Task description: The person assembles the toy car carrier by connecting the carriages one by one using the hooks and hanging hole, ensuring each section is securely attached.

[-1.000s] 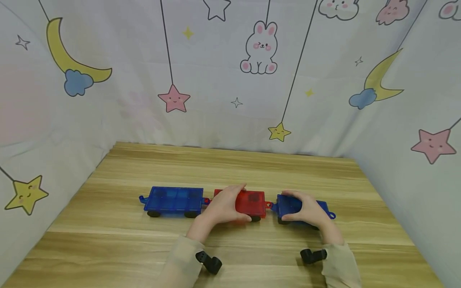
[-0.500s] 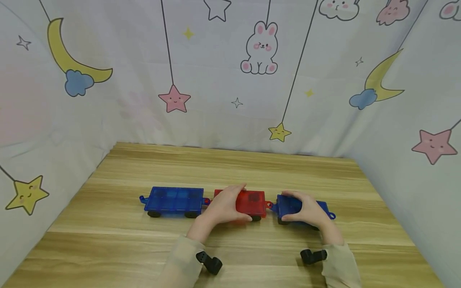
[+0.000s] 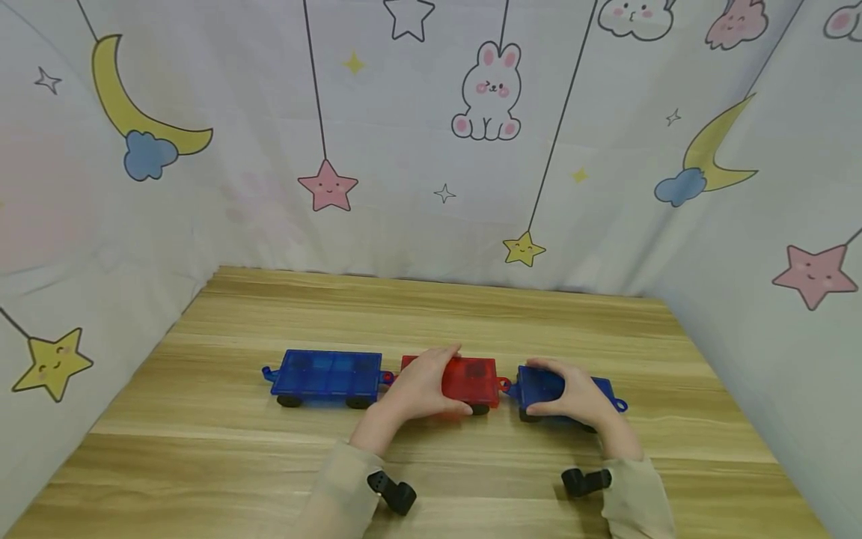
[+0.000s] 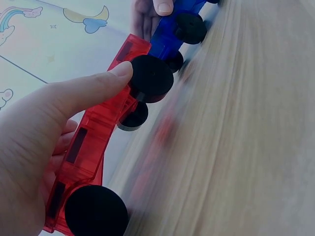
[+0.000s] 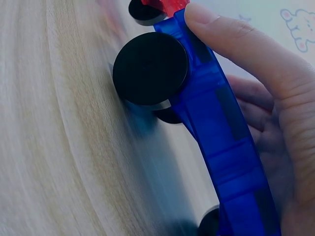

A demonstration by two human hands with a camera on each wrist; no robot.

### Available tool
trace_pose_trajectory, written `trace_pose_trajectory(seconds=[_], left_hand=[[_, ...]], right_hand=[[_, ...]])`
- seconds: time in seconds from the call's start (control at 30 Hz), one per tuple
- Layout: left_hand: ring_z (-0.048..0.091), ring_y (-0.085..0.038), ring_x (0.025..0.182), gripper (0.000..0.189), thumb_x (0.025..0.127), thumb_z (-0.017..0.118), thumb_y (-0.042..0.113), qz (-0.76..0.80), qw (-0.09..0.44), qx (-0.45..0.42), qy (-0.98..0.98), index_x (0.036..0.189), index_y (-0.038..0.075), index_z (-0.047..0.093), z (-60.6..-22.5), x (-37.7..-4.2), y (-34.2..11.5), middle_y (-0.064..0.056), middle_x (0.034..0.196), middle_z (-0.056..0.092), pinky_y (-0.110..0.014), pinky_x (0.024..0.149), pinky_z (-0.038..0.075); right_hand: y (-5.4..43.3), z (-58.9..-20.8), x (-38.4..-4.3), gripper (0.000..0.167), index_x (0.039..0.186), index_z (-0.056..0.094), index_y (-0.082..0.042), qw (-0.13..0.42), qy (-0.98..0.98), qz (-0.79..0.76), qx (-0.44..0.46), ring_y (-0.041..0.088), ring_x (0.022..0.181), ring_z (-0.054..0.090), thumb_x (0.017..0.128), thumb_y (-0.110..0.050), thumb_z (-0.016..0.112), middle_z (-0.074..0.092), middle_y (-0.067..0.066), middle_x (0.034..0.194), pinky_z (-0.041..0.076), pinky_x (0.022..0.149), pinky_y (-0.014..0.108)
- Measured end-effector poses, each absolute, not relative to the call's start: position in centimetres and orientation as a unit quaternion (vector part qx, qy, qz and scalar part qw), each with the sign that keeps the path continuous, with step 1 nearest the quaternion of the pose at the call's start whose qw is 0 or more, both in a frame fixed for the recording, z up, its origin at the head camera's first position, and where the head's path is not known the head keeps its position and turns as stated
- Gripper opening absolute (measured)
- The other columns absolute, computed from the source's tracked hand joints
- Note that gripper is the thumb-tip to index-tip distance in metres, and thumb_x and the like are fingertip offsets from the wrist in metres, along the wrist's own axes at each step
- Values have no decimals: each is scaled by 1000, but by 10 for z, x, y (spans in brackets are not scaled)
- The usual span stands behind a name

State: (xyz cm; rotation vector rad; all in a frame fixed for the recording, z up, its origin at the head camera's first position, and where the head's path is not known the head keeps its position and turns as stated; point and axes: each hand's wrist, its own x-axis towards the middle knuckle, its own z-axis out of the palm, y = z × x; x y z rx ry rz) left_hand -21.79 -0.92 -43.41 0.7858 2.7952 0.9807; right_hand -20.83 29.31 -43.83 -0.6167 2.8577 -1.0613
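Three translucent toy train cars with black wheels stand in a row, their end loops meeting. My left hand point(image 3: 423, 385) grips the red toy car point(image 3: 474, 380) in the middle, thumb on its near side by a wheel and fingers over the far side. At the row's right end my right hand point(image 3: 572, 391) holds a blue toy car point(image 3: 539, 383) the same way, its body angled slightly. In the right wrist view the thumb point(image 5: 236, 32) lies along the top corner of that blue side. Left of the red one stands a second blue toy car point(image 3: 330, 374), untouched.
The cars stand on a wood-grain table point(image 3: 431, 314). A pale cloth point(image 3: 390, 247) printed with stars, moons and a bunny encloses its back and sides. A black wrist camera point(image 3: 393, 492) sits on the left sleeve, another wrist camera point(image 3: 584, 481) on the right.
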Motion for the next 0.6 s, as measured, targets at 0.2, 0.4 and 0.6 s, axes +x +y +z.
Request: trace_pose_trajectory(seconds=[0.2, 0.4, 0.6], left_hand=[[45, -29, 136, 101, 71, 84, 49, 316, 41, 254, 913, 152, 11, 36, -435, -218, -8, -8, 147, 50, -48, 110, 41], [44, -30, 138, 102, 71, 84, 49, 318, 41, 254, 913, 152, 11, 35, -435, -218, -9, -9, 148, 49, -48, 111, 40], [44, -30, 137, 102, 72, 84, 49, 319, 35, 258, 911, 152, 10, 36, -434, -218, -10, -9, 147, 49, -48, 111, 40]], right_hand=[[293, -439, -208, 79, 138, 54, -4, 16, 919, -340, -199, 41, 130, 48, 73, -34, 87, 58, 14, 137, 39, 104, 62], [292, -439, -207, 79, 138, 54, -3, 16, 920, -338, -199, 42, 130, 48, 73, -33, 87, 58, 15, 137, 38, 104, 63], [290, -438, -208, 79, 138, 54, -3, 16, 918, -341, -200, 42, 130, 48, 73, -33, 87, 58, 16, 137, 38, 104, 63]])
